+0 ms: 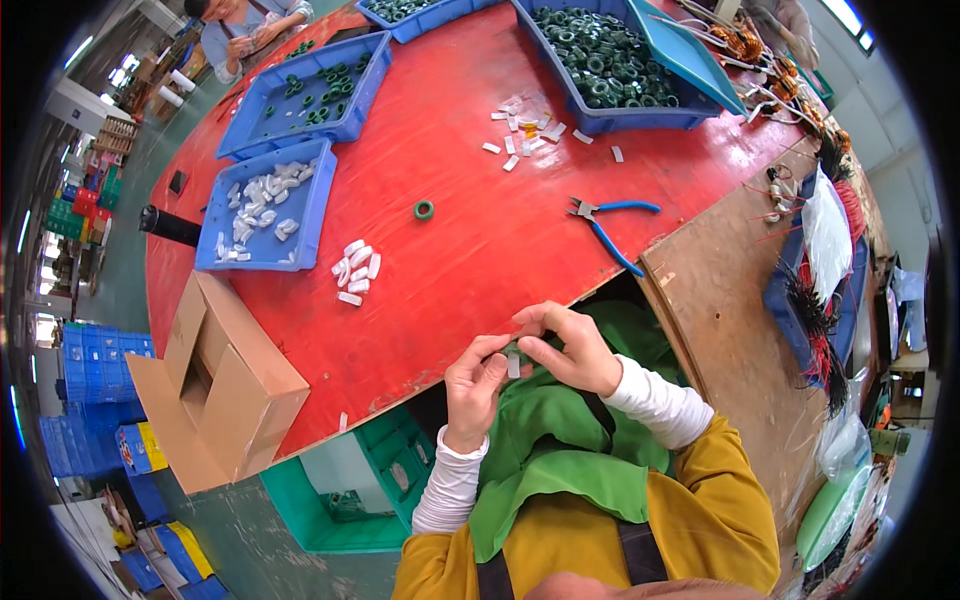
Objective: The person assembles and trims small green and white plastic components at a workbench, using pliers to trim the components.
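Observation:
My left hand point(474, 388) and my right hand point(574, 350) meet above my green apron, at the table's near edge. Both are closed in a pinch, fingertips almost touching. A small white strip point(514, 365) hangs at my left thumb and fingers. Something dark green shows above it between the fingertips, too covered to make out. On the red table point(480, 270) beyond, a single green ring point(424, 210) lies flat. Left of it is a loose pile of white oblong pieces point(357, 270). Blue-handled cutting pliers point(612, 226) lie with jaws apart, to the right.
Blue trays hold green rings point(610, 55) and white pieces point(262, 215). Flat white pieces point(525, 132) lie scattered near the far tray. An open cardboard box point(240, 385) stands left, above a green crate point(330, 535). A wooden board point(740, 290) borders the right; another person point(245, 35) sits far left.

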The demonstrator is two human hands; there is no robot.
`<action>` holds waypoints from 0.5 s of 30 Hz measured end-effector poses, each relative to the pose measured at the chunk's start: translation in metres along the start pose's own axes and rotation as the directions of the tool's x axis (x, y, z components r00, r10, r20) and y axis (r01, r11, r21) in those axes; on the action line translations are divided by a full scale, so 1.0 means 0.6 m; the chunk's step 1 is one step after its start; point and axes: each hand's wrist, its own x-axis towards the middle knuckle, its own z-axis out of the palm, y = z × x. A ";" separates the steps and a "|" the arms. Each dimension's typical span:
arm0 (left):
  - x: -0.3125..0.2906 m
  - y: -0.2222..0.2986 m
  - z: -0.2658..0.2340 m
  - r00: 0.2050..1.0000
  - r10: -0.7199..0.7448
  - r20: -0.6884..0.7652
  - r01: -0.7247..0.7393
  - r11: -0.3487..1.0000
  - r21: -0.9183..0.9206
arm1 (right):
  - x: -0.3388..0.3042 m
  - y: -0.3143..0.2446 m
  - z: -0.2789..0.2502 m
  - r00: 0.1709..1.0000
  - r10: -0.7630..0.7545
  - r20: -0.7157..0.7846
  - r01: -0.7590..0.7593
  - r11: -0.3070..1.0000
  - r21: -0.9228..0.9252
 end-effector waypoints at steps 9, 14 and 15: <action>0.002 -0.008 0.001 0.997 -0.044 -0.071 0.037 0.994 -0.100 | 0.010 0.000 -0.005 0.774 -0.601 0.199 0.594 0.581 -0.557; -0.001 -0.012 0.013 0.985 -0.091 -0.148 0.072 0.988 -0.134 | 0.008 0.010 -0.002 0.685 -0.704 0.188 0.645 0.467 -0.605; 0.003 -0.016 0.011 0.980 -0.097 -0.174 0.054 0.970 -0.235 | 0.002 0.010 0.003 0.683 -0.711 0.167 0.618 0.439 -0.652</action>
